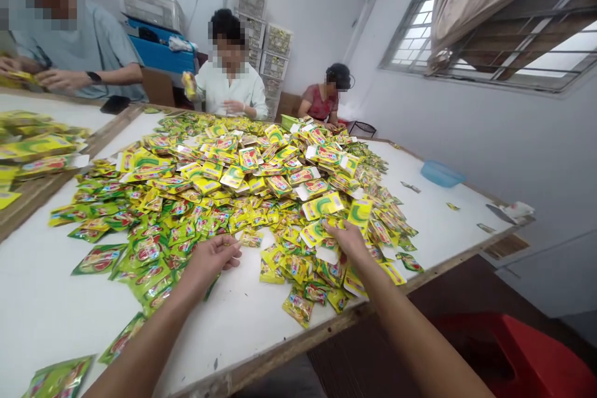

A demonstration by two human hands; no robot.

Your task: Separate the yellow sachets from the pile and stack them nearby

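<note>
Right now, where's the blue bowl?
In the head view, the blue bowl is on the right, at the edge of the white table beside the wall, right of the heap of yellow boxes.

Looks forward and down from head height, across a white table (233,326). Sits close above left hand (215,257) and right hand (349,239), taking in the far wall (321,6) and barred window (508,43) beyond.
</note>
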